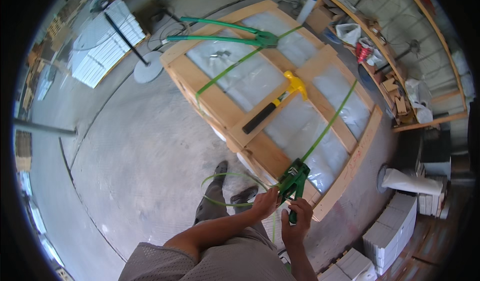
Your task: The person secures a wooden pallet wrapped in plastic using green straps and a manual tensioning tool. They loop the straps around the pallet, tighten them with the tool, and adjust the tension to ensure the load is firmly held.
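A green strapping tensioner [291, 178] sits at the near edge of a wooden crate [257, 153], on a green plastic strap [327, 126] that runs across the crate's top. My left hand [265, 204] is closed on the tensioner's near left side, by the loose strap end. My right hand [299, 218] has its fingers wrapped round the tensioner's handle. The loose strap [220, 202] loops out left over my feet. Farther up the crate lie a yellow-headed claw hammer [275, 102] with a black grip and a long-handled green strap cutter [225, 33]. A second green strap [227, 71] crosses there.
Cloudy plastic wrap shows between the crate's boards. Wooden shelving [387, 56] with bags and boxes stands at the right. Stacks of pale boxes [392, 231] are at the lower right. A pole on a round base [148, 72] and a white slatted stack [107, 43] stand at the upper left.
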Action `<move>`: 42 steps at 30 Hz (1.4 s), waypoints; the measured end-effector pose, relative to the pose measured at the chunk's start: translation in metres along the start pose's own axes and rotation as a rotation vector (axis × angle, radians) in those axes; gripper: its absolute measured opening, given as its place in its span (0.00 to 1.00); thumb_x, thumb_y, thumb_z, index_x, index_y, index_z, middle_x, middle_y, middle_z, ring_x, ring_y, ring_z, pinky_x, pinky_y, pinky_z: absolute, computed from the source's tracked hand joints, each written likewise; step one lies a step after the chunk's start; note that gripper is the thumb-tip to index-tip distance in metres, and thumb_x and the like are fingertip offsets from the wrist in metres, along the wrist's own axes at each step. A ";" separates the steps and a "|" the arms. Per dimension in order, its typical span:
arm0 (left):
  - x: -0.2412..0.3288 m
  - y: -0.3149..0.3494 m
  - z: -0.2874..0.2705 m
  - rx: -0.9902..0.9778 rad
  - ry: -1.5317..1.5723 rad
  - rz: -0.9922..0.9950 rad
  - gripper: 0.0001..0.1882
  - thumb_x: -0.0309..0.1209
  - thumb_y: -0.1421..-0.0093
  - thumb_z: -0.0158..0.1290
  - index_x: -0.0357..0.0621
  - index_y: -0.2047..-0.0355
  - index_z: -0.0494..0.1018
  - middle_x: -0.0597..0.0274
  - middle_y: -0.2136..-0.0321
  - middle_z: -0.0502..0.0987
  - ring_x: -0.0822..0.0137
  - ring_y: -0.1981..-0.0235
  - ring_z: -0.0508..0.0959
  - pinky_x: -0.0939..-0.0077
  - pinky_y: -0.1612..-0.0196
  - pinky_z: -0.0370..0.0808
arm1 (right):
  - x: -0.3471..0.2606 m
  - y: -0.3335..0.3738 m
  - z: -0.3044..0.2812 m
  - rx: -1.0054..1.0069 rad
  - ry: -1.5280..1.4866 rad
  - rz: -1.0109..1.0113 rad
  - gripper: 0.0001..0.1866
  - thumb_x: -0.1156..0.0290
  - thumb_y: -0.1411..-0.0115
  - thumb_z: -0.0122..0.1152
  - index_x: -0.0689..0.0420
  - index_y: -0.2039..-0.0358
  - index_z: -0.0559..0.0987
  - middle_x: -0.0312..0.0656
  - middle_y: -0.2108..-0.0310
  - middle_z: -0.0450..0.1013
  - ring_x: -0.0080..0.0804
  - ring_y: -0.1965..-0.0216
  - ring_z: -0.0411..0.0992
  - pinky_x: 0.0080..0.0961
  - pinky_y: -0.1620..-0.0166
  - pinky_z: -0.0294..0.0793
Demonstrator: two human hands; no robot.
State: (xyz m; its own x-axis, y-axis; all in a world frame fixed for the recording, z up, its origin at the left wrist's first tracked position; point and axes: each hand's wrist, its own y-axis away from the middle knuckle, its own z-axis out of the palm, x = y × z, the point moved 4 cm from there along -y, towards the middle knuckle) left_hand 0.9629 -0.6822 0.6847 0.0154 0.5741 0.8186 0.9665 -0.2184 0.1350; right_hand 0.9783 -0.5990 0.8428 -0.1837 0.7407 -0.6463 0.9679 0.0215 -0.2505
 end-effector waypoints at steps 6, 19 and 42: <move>0.000 -0.007 0.003 -0.100 0.040 -0.201 0.16 0.37 0.45 0.52 0.40 0.63 0.62 0.42 0.76 0.74 0.38 0.73 0.74 0.47 0.70 0.69 | 0.073 -0.072 -0.019 0.333 -0.291 0.462 0.08 0.72 0.45 0.56 0.62 0.77 0.74 0.41 0.80 0.72 0.27 0.78 0.70 0.24 0.70 0.69; -0.028 -0.004 0.026 -0.104 0.163 0.030 0.17 0.39 0.43 0.50 0.40 0.65 0.60 0.39 0.82 0.73 0.36 0.76 0.73 0.44 0.74 0.68 | 0.029 -0.014 -0.004 0.127 -0.127 -0.073 0.07 0.74 0.51 0.62 0.55 0.78 0.71 0.45 0.77 0.66 0.45 0.74 0.67 0.38 0.69 0.68; -0.003 -0.029 0.027 -0.025 -0.093 -0.212 0.18 0.41 0.45 0.51 0.36 0.67 0.70 0.36 0.77 0.73 0.36 0.71 0.74 0.48 0.69 0.68 | 0.136 -0.162 -0.048 0.305 -0.543 0.554 0.13 0.63 0.42 0.55 0.59 0.65 0.78 0.49 0.81 0.72 0.37 0.81 0.72 0.30 0.75 0.69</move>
State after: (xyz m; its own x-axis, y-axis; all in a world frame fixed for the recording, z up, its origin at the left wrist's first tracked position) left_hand 0.9414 -0.6564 0.6631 -0.1629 0.6795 0.7154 0.9439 -0.1036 0.3134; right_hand 0.8047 -0.4695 0.8304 0.1725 0.1615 -0.9717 0.8678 -0.4917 0.0724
